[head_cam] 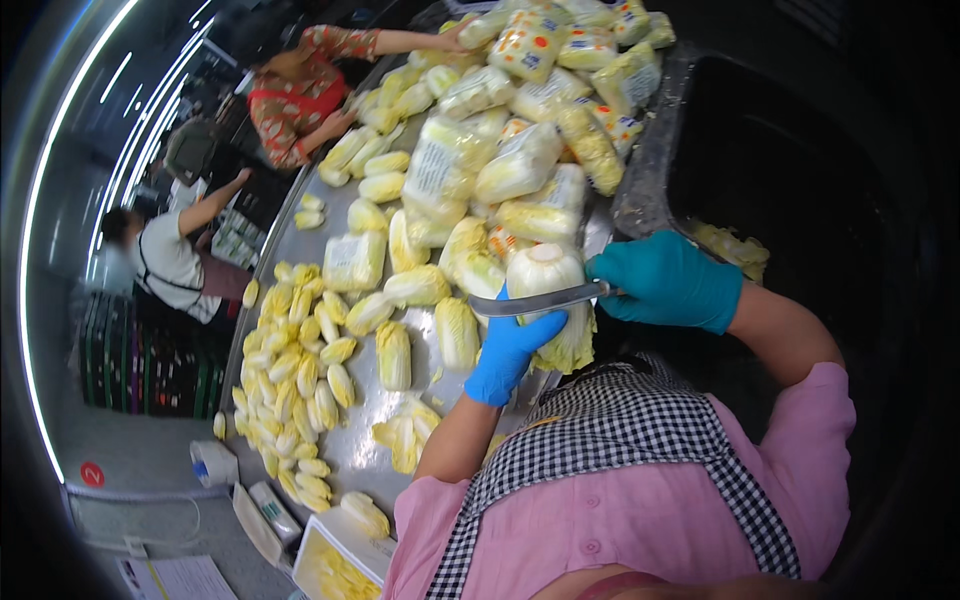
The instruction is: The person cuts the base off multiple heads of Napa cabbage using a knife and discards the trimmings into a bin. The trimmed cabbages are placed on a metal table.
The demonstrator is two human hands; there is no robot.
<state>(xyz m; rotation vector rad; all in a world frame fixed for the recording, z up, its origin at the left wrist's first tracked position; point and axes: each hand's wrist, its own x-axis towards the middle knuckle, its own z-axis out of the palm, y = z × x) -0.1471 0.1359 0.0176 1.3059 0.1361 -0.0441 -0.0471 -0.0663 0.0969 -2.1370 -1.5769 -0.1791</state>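
Observation:
My left hand (506, 352), in a blue glove, grips a large napa cabbage (546, 264) from its left side. The cabbage's pale cut base faces up and its leafy end hangs down toward my apron. In a teal glove, my right hand (664, 281) is closed around the handle of a knife (532, 302). The blade lies across the front of the cabbage, above my left thumb; whether it touches the leaves I cannot tell. Loose napa cabbages (457, 334) lie on the metal table (360, 435) to the left of my hands.
Plastic-wrapped cabbages (442, 169) are heaped beyond my hands. Small cabbage hearts (289, 375) cover the table's left side. A black bin (757, 150) with leaf scraps stands at right. A white box (341, 562) holds yellow leaves. Two co-workers (300, 97) (176, 259) stand across the table.

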